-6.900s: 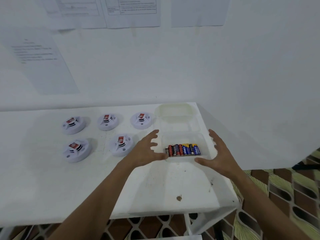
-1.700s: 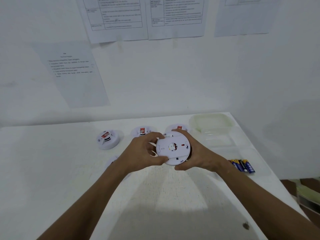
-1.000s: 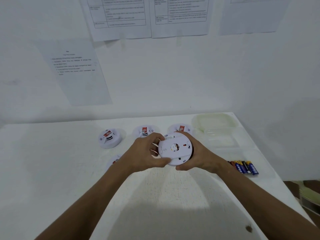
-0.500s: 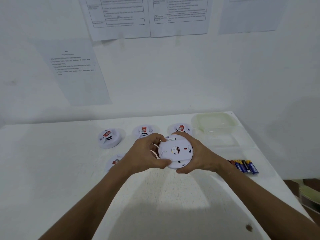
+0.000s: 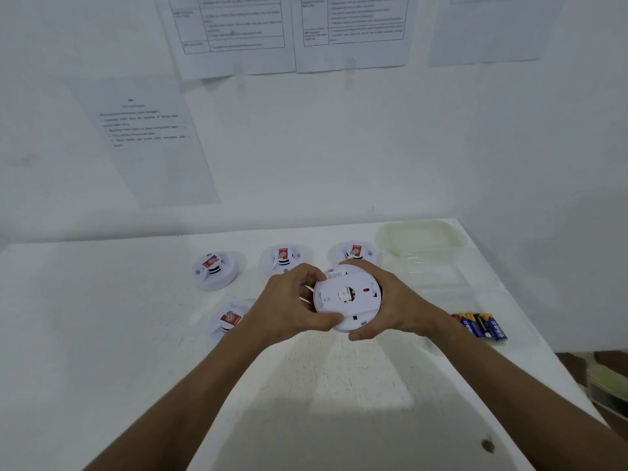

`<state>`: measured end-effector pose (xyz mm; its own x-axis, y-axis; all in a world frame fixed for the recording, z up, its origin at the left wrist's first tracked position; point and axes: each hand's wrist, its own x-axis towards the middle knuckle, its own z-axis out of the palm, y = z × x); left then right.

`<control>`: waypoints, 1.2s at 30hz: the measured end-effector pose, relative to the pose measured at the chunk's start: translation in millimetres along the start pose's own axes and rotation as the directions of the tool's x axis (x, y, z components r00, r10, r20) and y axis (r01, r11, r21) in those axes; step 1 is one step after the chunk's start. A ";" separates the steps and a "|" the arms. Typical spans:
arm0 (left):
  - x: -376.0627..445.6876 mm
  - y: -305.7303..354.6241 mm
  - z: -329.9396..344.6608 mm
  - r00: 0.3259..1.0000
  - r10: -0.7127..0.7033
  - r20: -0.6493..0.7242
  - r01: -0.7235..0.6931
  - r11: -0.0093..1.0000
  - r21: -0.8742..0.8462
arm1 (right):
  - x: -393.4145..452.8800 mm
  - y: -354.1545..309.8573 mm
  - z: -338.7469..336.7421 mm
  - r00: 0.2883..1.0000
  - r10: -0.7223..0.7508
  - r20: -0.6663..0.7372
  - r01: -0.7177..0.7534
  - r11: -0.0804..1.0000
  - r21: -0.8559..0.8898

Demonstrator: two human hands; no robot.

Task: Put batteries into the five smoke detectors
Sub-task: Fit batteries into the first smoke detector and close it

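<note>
Head view. Held above the white table (image 5: 102, 334) in both hands: one smoke detector (image 5: 346, 297), turned back-side up toward the camera, with a small yellow and red detail at its centre. Left hand (image 5: 289, 307) curled round the detector's left edge, thumb laid across the lower rim. Right hand (image 5: 394, 300) cupped round the right edge, fingers wrapped behind and thumb under the lower rim. Left lying face-up on the table: four other detectors, namely three in a back row (image 5: 214, 270), (image 5: 283, 258), (image 5: 355, 253) and one nearer (image 5: 229, 319), partly hidden by the left forearm. Seen near the table's right edge, well apart from the held detector: a row of batteries (image 5: 482, 326), blue and dark, lying side by side. Placed beyond them, toward the wall: a clear plastic box (image 5: 428, 266) and its pale lid (image 5: 421, 236). Pinned to the wall: printed sheets (image 5: 234, 32), text too blurred to read.

Step judged in hand: opening the back of the first detector, probably by twisting the base plate against the body. No battery seen fitted; task judged barely begun. Next move judged to call for freeing the plate, exposing the battery bay, then releasing one hand to reach right for batteries, with polarity matched to the bay.
</note>
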<state>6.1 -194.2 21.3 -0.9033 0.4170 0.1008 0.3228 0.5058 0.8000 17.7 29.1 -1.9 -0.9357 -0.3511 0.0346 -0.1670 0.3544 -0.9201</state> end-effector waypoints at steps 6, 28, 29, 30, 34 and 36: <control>-1.6 -0.5 1.4 0.999 -0.037 -0.033 0.037 0.999 -0.015 | 1.6 1.6 0.4 1.000 -0.008 -0.005 0.008 1.000 0.015; 1.2 -2.3 -0.1 0.993 0.098 0.063 -0.115 0.921 0.373 | -1.7 13.9 7.3 1.000 -0.009 0.009 0.009 1.000 0.006; 0.2 -1.6 0.3 0.992 0.103 0.068 -0.121 0.909 0.398 | -1.2 14.8 8.8 1.000 -0.008 0.007 0.008 1.000 0.008; -0.6 -1.0 0.6 0.991 0.111 0.068 -0.130 0.897 0.422 | -1.0 15.4 10.1 1.000 -0.006 0.004 0.006 1.000 0.013; -2.4 -0.1 2.2 0.985 0.156 0.073 -0.171 0.841 0.514 | -0.7 16.0 13.9 1.000 -0.006 -0.006 0.006 0.999 0.042; -2.2 -1.0 2.1 0.984 0.159 0.076 -0.175 0.851 0.495 | -0.5 16.5 15.1 1.000 -0.007 -0.006 0.007 0.999 0.049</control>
<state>8.4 -194.0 19.0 -0.8167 0.5478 0.1814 0.5728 0.7312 0.3704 20.1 22.1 -23.0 -0.9365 -0.3480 0.0432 -0.1582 0.3095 -0.9376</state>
